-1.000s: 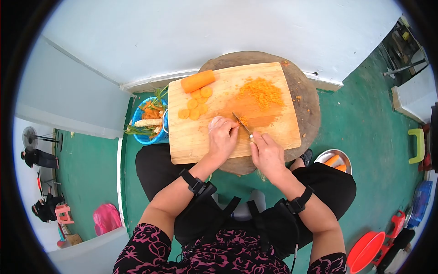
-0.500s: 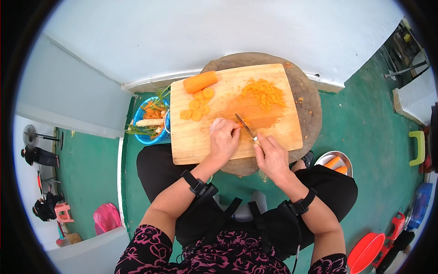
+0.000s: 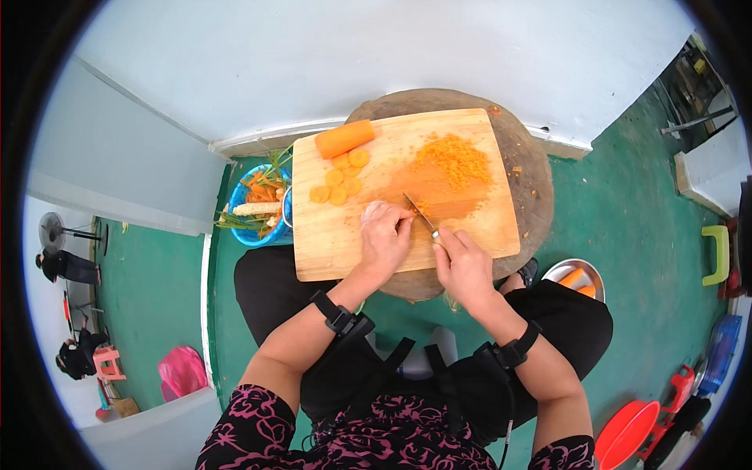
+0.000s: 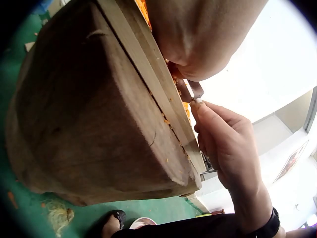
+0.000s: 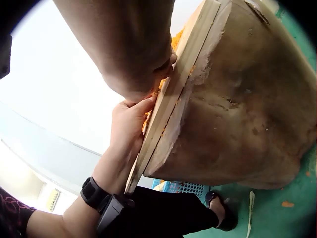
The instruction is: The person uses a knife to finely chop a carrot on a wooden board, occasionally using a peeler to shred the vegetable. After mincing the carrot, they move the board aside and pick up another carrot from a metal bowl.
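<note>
My right hand (image 3: 466,266) grips the handle of a small knife (image 3: 421,214), its blade slanting over the cutting board (image 3: 329,251). Close to the blade's left side, my left hand (image 3: 384,241) rests on the board with bent fingers, holding a small carrot piece mostly hidden under the fingertips. Orange bits lie by the blade. Toward the back right of the board spreads a heap of minced carrot (image 3: 454,160). A thick carrot chunk (image 3: 345,139) and several carrot slices (image 3: 337,178) sit at the back left. The left wrist view shows the knife (image 4: 196,89) beyond the fingers.
The board lies on a round wooden stump (image 3: 536,180) against a white wall. A blue basket (image 3: 239,235) of peelings stands left, and a metal bowl (image 3: 601,283) with carrots sits on the floor at right. A red basin (image 3: 627,431) is farther off.
The knife and right hand shift slightly beside the left fingertips, staying low over the board. The left hand keeps nearly the same place, and the carrot heap and slices look unchanged.
</note>
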Tool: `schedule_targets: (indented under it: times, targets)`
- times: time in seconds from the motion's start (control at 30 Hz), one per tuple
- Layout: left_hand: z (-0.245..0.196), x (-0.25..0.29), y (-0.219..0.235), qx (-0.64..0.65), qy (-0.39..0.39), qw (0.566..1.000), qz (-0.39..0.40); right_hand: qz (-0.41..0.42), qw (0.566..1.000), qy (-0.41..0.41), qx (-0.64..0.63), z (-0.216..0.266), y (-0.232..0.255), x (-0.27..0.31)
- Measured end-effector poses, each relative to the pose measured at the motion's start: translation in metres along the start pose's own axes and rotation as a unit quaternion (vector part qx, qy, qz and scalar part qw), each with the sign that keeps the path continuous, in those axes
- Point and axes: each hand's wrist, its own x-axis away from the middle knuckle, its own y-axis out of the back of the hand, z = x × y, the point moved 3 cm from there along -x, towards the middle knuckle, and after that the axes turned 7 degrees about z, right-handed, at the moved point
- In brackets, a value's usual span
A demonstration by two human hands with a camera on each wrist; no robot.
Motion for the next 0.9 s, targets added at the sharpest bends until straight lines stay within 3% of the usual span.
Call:
schedule_targets:
  times: [0.1, 0.4, 0.5, 0.7, 0.9]
  targets:
    - [0.0004, 0.0004, 0.0018, 0.013, 0.035, 0.999, 0.014, -0.004, 0.999, -0.003, -0.042, -0.0036, 0.0034, 0.0007]
    - [-0.0007, 0.0005, 0.0027, 0.003, 0.043, 0.999, 0.019, -0.011, 0.999, 0.012, -0.028, -0.0028, 0.0023, 0.0043]
    - [-0.0031, -0.0007, 0.0034, 0.033, 0.087, 0.996, -0.008, -0.005, 1.0, 0.009, -0.021, -0.001, 0.0036, 0.0042]
    - [-0.002, 0.0012, 0.0037, -0.026, 0.032, 0.999, 0.023, 0.004, 1.0, 0.005, -0.004, -0.0007, 0.0022, 0.004]
    - [-0.0029, 0.0026, 0.0025, -0.052, 0.028, 0.998, 0.016, -0.004, 1.0, 0.02, 0.014, 0.0016, 0.0013, 0.0053]
